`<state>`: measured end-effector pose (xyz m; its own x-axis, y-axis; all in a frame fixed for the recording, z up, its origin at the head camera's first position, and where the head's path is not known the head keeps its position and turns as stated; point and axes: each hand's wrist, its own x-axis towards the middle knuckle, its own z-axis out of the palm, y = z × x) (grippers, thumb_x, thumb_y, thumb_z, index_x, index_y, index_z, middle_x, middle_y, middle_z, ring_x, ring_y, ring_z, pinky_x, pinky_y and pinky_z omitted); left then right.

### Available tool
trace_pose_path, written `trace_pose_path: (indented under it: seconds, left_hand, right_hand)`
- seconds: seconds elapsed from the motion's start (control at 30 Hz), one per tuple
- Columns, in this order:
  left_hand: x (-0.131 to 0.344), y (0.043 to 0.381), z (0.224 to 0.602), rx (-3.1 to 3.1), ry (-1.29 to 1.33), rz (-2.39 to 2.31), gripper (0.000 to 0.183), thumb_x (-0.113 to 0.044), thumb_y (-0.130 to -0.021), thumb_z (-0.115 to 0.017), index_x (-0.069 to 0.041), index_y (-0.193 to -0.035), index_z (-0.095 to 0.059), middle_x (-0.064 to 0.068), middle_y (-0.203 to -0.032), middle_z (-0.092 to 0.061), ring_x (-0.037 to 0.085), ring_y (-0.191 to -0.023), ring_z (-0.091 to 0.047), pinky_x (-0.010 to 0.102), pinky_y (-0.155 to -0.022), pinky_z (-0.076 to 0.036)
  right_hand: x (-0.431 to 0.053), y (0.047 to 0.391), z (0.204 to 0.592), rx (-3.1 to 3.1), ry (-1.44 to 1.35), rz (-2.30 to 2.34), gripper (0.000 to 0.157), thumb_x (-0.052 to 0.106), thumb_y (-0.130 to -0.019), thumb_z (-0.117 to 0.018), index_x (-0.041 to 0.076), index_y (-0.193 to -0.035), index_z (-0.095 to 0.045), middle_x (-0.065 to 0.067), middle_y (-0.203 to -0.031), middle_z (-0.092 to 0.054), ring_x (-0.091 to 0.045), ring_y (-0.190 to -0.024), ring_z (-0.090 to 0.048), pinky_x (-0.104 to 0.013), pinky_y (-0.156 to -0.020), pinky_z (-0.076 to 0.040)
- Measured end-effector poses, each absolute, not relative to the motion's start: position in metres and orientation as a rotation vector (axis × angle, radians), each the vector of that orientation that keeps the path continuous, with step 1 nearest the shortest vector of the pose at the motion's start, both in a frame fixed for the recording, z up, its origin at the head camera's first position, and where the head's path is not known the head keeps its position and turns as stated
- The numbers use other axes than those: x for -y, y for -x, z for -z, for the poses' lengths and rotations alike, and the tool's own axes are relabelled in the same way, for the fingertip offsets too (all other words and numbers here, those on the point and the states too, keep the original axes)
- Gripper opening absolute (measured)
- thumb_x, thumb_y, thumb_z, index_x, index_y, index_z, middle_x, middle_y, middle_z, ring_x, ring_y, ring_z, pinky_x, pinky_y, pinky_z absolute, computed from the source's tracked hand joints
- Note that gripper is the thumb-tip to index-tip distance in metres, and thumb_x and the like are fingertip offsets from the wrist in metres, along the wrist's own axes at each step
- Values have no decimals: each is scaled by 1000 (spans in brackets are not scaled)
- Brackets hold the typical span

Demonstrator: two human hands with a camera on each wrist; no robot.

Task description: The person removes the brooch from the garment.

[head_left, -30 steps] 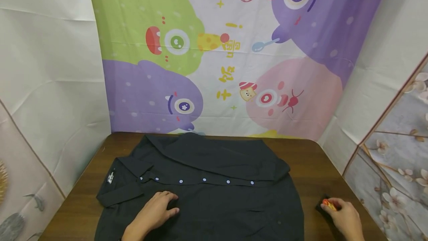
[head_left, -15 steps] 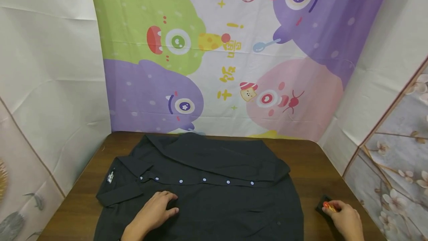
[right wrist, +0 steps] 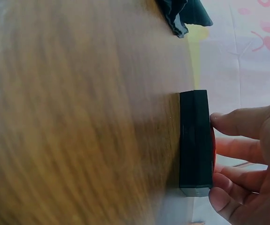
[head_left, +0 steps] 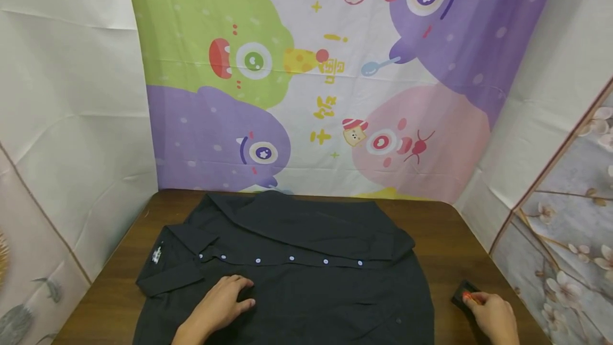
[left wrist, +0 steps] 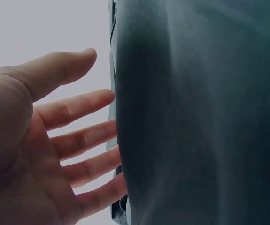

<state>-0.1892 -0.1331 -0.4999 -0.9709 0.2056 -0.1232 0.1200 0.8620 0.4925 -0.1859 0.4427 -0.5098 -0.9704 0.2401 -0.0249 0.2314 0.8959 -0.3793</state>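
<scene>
A black button-up shirt [head_left: 306, 292] lies spread over the table, with a row of pale buttons and white print on its left part. My left hand [head_left: 224, 302] rests on the shirt's left half, thumb apart from the fingers. Its fingers [left wrist: 85, 140] are straight against the dark cloth in the left wrist view. At the table's right, my right hand [head_left: 493, 313] holds a small red and orange thing [head_left: 466, 295] on top of a black box [right wrist: 195, 140] lying on the table. My bent fingers hide most of the red thing; its kind cannot be seen.
The brown wooden table [head_left: 445, 222] shows around the shirt. A cartoon cloth [head_left: 306, 164] hangs behind its far edge. White sheeting [head_left: 81, 95] stands at the left, and a flower-patterned panel [head_left: 570, 212] at the right.
My right fingers cover more of the red and yellow thing than before, and more of the black box shows beside them. The left hand and shirt stay where they were.
</scene>
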Motion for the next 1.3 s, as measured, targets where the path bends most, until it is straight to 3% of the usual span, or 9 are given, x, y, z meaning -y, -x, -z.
trace_pose_path:
  seconds: [0.4,0.73,1.0,1.3]
  left_hand:
    - [134,188,500,-2886,-275,-760,32,-29,-83,-76,-10,-108,-69,7,-115,-66,31,-111,-58,53,-97,-45]
    - [134,188,502,-2875,-283,-766,32,-29,-83,-76,-9,-108,-69,8,-115,-66,33,-111,-58,53,-97,-45]
    - [135,188,501,-2871,-288,-773,32,-28,-83,-76,-9,-107,-69,8,-114,-66,33,-110,-58,53,-96,-46]
    - [136,186,502,-2862,-274,-777,32,-28,-82,-77,-8,-106,-69,8,-113,-66,33,-110,-58,53,-95,-45]
  right_hand:
    - [-441,187,508,2976,374,-600,36,25,-91,-64,-6,-109,-69,-36,-114,-61,-59,-106,-54,-63,-83,-45]
    - [-441,187,511,2902,380,-579,29,15,-85,-67,-8,-103,-70,-38,-109,-62,-59,-101,-55,-63,-81,-45]
    - [-444,187,515,2897,373,-574,29,16,-85,-67,-8,-101,-71,-35,-105,-65,-57,-98,-57,-60,-79,-46]
    - [-442,189,515,2897,400,-587,34,20,-86,-66,-8,-106,-69,-37,-113,-61,-59,-104,-54,-62,-82,-45]
